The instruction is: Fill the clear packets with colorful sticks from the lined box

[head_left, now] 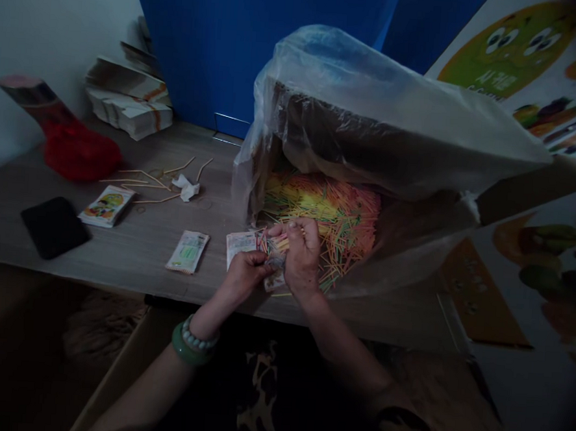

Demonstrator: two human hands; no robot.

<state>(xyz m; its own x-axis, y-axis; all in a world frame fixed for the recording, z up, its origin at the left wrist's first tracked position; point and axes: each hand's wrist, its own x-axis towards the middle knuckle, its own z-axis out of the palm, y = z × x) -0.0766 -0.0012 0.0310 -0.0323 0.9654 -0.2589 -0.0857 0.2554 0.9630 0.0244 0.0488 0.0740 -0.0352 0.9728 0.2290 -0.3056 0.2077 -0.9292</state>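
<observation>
My left hand (243, 275) is closed, its thumb and fingers pinching a small printed packet (275, 282) by the upper part. Close against it on the right, my right hand (303, 259) is closed around a few thin yellow and pink sticks (281, 242) at the packet's top. The fingers partly hide both packet and sticks. Just beyond my hands lies a heap of thin coloured sticks (337, 212), pink, yellow and green, spilling from a box lined with a clear plastic bag (385, 130). Another printed packet (240, 241) lies flat behind my left hand.
To the left are a sealed packet (187, 251), a stack of printed packets (108, 206), a black flat pad (55, 227), loose rubber-band-like loops with pale sticks (146, 181), crumpled white paper (186, 188), a red bag (80, 151) and bundled white cartons (129, 105).
</observation>
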